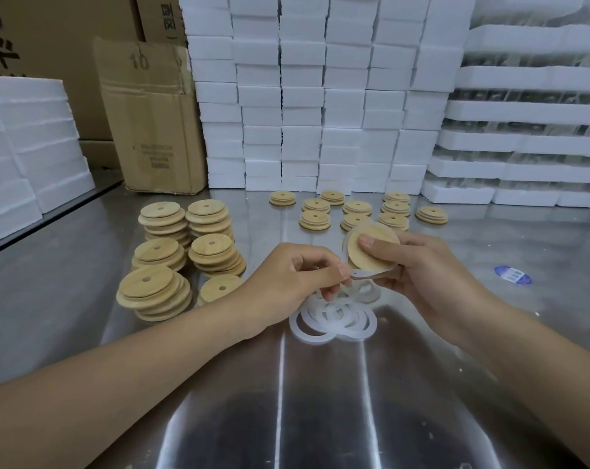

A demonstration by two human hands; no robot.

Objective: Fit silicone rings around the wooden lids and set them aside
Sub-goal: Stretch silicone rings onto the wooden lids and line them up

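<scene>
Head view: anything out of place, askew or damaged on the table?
Minor only. A blue-and-white oval label lies alone on the steel table at right. The lid stacks at left sit staggered, not flush. The cardboard box is creased. Nothing spilled.

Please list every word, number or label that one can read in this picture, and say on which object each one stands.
"10": on the flap of the open cardboard box.
Printed text block on that box's front: too blurred to read.
Large black characters on the far-left carton: cut off, unreadable.
Characters on the carton behind the box: unreadable.
Blue sticker on the metal table: print too small.
</scene>
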